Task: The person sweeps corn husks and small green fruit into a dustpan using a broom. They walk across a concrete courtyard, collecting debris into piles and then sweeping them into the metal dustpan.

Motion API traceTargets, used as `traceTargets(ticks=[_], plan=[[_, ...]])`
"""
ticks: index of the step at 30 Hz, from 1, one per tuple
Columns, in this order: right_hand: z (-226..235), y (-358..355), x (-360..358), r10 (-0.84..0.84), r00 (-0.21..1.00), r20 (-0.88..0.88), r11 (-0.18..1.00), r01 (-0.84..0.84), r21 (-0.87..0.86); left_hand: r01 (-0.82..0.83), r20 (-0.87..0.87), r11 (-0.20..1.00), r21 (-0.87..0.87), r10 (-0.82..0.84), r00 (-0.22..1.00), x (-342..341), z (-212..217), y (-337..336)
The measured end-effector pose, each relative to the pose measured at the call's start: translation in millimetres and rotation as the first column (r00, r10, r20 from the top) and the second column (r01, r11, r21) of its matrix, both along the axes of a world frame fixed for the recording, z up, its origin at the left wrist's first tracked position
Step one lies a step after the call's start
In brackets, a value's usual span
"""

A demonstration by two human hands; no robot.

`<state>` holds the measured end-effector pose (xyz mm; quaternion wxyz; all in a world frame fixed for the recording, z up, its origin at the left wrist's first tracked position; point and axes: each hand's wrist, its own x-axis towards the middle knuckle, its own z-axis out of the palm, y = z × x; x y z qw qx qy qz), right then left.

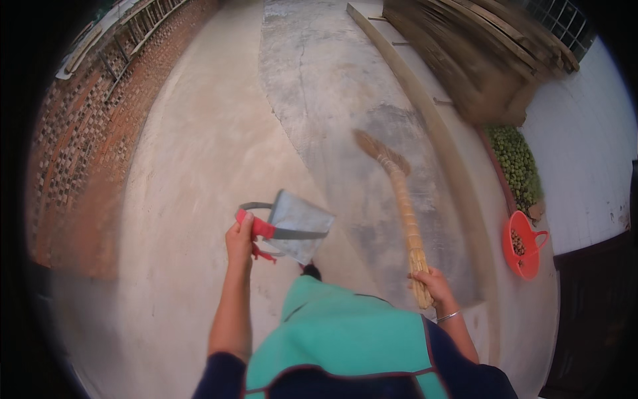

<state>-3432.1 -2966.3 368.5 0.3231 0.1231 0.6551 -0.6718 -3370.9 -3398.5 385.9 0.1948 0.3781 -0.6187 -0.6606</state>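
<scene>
My left hand [240, 237] is closed round the red-wrapped handle of a grey metal dustpan [300, 219], which hangs in front of me above the concrete. Dark straps run from the handle to the pan. In my right hand [433, 284] is a straw broom [403, 199], gripped near the lower end of its bound, pale yellow handle. Its brown bristle head points forward, away from me; whether the bristles touch the ground I cannot tell. A bracelet circles my right wrist. My teal apron covers the lower middle of the view, with one dark shoe just showing.
Concrete ground [206, 153] stretches ahead, with a low raised ledge [425, 113] along the right. Beyond it are a red basket [522, 246] with small round things inside, a bed of green round items [515, 163] and a brown covered stack [465, 60]. Brick-patterned paving [93, 146] lies left.
</scene>
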Motion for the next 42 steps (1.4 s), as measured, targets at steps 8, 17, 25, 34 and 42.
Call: traceTargets(ticks=[8, 17, 25, 34, 42], plan=[[-48.5, -159.4, -238.0, 0.074, 0.996, 0.045, 0.983, -0.081, 0.165, 0.258, 0.117, 0.962, 0.094, -0.268, 0.956, -318.7, -129.4, -133.0], [-145.5, -254.0, -494.3, 0.077, 0.995, 0.055, 0.971, -0.088, 0.222, 0.458, 0.368, 0.885, 0.087, -0.456, 0.811, -574.4, -273.3, -183.8], [-262.2, -325.7, -727.7, 0.111, 0.975, 0.194, 0.983, -0.136, 0.125, 0.371, 0.471, 0.897, 0.241, -0.442, 0.763, -724.1, -328.0, -210.4], [-306.1, -309.8, -775.0, 0.635, 0.687, 0.352, 0.349, -0.663, 0.662, 0.299, 0.518, 0.897, 0.326, -0.434, 0.737, -840.9, -329.1, -195.8], [-160.9, -259.2, -833.0, 0.606, 0.752, 0.261, 0.637, -0.655, 0.407, 0.189, 0.581, 0.942, 0.277, -0.321, 0.748, -872.5, -302.1, -210.1]])
